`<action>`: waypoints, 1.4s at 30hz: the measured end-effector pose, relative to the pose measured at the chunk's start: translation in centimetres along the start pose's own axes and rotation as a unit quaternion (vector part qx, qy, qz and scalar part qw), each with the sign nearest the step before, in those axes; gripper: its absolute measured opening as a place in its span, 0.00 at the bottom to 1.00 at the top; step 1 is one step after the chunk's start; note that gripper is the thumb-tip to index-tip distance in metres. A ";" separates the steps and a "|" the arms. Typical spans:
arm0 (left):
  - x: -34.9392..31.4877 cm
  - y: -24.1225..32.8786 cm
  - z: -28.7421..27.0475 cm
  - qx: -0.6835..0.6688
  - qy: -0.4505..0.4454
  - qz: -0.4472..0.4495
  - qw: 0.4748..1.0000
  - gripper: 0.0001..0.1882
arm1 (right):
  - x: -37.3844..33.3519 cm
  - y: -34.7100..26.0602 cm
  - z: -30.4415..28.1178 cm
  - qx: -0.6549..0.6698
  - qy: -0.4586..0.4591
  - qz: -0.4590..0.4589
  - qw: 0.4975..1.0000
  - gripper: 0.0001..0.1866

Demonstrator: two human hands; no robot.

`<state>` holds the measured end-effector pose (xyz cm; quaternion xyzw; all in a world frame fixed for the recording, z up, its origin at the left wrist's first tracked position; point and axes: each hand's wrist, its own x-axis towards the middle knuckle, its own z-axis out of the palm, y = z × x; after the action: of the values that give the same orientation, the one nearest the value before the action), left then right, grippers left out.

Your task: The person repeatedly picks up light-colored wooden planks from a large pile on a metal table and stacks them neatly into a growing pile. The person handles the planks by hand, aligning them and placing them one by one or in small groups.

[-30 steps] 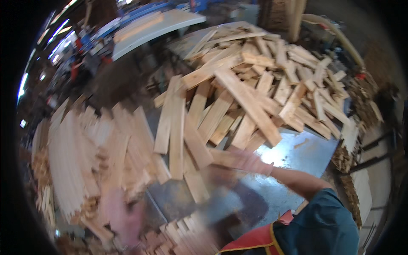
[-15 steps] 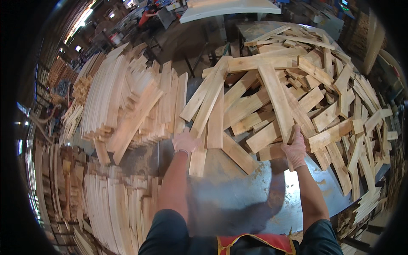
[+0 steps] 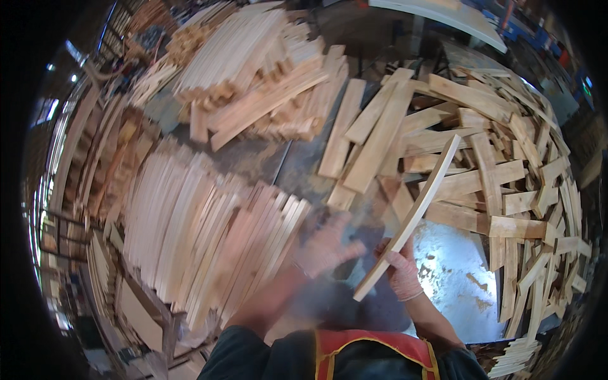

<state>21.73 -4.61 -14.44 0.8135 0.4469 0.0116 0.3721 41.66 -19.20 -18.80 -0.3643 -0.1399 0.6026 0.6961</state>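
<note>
My right hand (image 3: 403,271), in a pale work glove, grips a narrow wooden board (image 3: 415,212) near its lower end. The board is held on edge and slants up and away to the right, over the table. My left hand (image 3: 329,246), gloved too and smeared by motion, has its fingers spread with nothing in them. It hovers between the held board and a row of boards standing close together (image 3: 209,228) at the left. Beyond the hands, a loose heap of boards (image 3: 468,183) lies crisscrossed on the right.
A neat stack of boards (image 3: 234,54) stands at the far left, a few boards leaning across its front. The metal table (image 3: 453,266) has sawdust patches. A white-topped table (image 3: 443,16) is at the back. More timber (image 3: 104,158) lines the left side.
My right hand has lifted a board off the heap and brought it nearer me. My left hand has come away from the boards toward my body. The view has turned left.
</note>
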 end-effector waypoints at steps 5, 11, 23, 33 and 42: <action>-14.7 -5.0 8.1 -0.205 -0.087 -0.046 0.974 0.58 | -6.4 9.0 3.8 -0.207 -0.109 0.172 0.957 0.46; -26.2 -7.1 4.5 -0.135 0.027 -0.084 0.987 0.44 | -4.1 15.3 11.2 -0.623 -0.104 0.200 0.749 0.38; -15.5 -10.9 0.3 0.248 0.235 0.078 0.937 0.41 | 11.1 2.0 6.9 -0.380 -0.211 0.180 0.882 0.29; 21.6 -4.6 -3.5 0.146 0.160 -0.155 0.964 0.48 | 29.0 -7.7 0.8 -0.636 0.191 -0.112 0.739 0.51; 16.1 -8.8 -8.1 -0.214 0.156 -0.138 0.954 0.49 | 28.7 -6.3 -0.1 -0.531 0.189 -0.082 0.822 0.60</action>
<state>22.21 14.89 -19.08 0.6333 0.5944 0.1817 0.4610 53.14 7.66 -21.60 -0.7715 -0.3331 0.2950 0.4547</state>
